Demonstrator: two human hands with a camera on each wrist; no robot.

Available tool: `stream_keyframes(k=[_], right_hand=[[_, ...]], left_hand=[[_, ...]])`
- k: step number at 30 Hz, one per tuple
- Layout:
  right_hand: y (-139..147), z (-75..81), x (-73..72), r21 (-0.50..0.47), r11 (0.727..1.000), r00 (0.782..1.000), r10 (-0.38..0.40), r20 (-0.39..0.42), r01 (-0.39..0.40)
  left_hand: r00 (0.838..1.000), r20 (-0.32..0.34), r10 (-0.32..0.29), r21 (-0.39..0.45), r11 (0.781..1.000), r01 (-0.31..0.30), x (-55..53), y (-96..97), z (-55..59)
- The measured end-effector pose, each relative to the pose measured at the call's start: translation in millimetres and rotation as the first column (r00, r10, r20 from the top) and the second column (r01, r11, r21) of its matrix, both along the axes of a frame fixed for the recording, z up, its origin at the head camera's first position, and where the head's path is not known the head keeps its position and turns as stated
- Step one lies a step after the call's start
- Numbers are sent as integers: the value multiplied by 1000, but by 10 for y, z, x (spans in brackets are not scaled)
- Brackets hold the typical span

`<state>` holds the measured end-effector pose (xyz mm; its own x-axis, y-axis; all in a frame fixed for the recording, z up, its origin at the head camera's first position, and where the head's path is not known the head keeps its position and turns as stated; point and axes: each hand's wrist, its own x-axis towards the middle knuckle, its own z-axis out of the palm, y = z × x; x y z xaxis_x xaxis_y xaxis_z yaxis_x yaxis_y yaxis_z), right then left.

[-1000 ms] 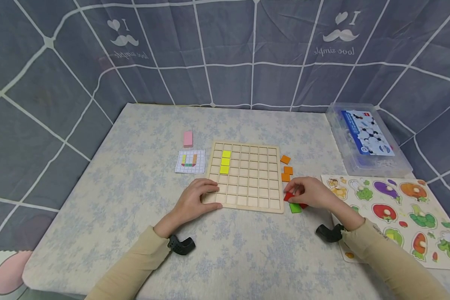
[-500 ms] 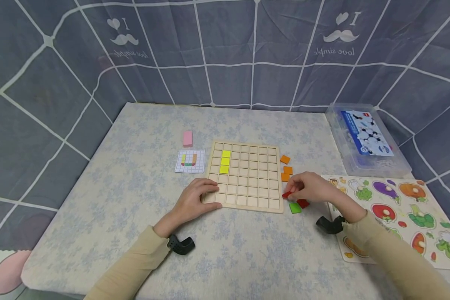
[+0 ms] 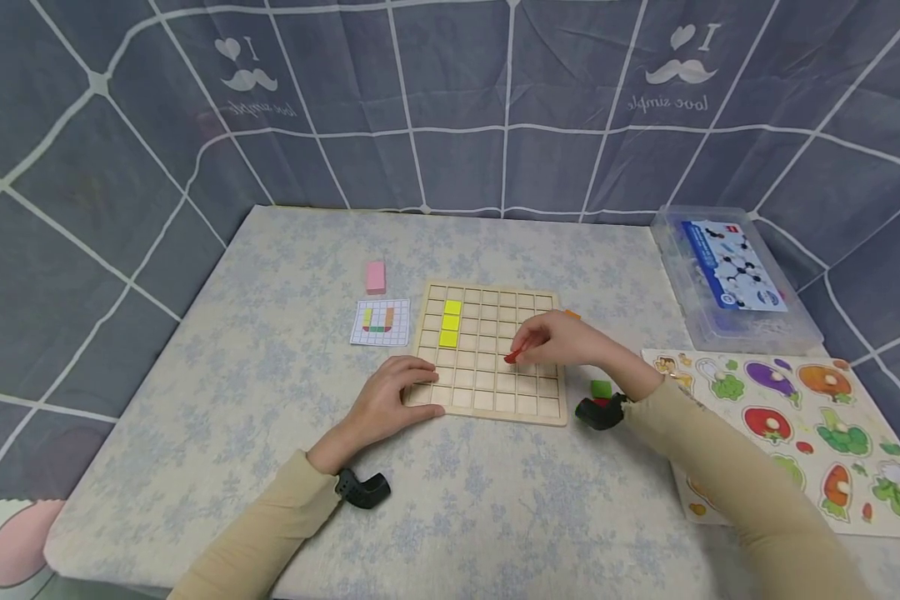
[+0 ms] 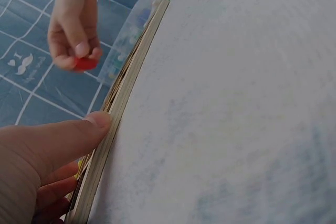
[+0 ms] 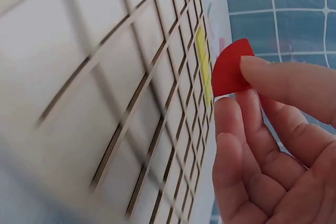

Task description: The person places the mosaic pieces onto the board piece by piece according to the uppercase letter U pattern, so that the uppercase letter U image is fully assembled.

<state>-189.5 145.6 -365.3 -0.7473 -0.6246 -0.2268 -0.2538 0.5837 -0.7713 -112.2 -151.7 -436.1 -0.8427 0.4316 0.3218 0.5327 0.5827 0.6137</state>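
My right hand [image 3: 562, 340] pinches a red quarter-circle tile [image 5: 228, 69] between thumb and fingers. It is over the right half of the wooden grid board [image 3: 487, 398], and the right wrist view shows the tile's flat face and curved edge. My left hand [image 3: 390, 400] rests at the board's front left corner. Its thumb lies along the front edge [image 4: 121, 98], while the other fingers lie over the board's left side. Three yellow square tiles [image 3: 451, 323] form a column in the grid. To the board's left lies a pattern card [image 3: 379, 337] printed with a coloured U shape.
A green tile [image 3: 602, 389] and a red tile [image 3: 602, 402] lie right of the board, partly behind the right wrist's camera. One orange tile [image 3: 572, 314] peeks out behind the hand. Around them are a pink block [image 3: 376, 277], a vegetable puzzle board [image 3: 795, 417] and a clear plastic box [image 3: 742, 275].
My right hand has lifted the red tile from the loose tiles and carried it left, over the board. The green tile now appears slightly shifted. My left hand has stayed in place.
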Motion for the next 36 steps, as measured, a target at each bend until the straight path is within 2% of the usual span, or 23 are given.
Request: stream_keyframes(k=[4,9,16,29,36], right_hand=[[-226,-1,-73,-33,999,999,0,38,1],[-454,-33,-145,-34,999,999,-4,45,6],[-701,-171,-229,-23,999,998,-24,63,25],[-949,-267,-210,95,989,993,-112,25,109],[-962,-238,-170,145,983,994,-111,5,109]], left_hand=[[1000,6,0,0,1000,0,-6,2,-3],[1000,27,9,-18,1000,-8,-13,3,-1],[999,43,9,-23,1000,-8,-11,2,3],[1000,26,-6,-11,1000,6,-12,6,7],[1000,25,-1,-14,1000,1,-13,3,2]])
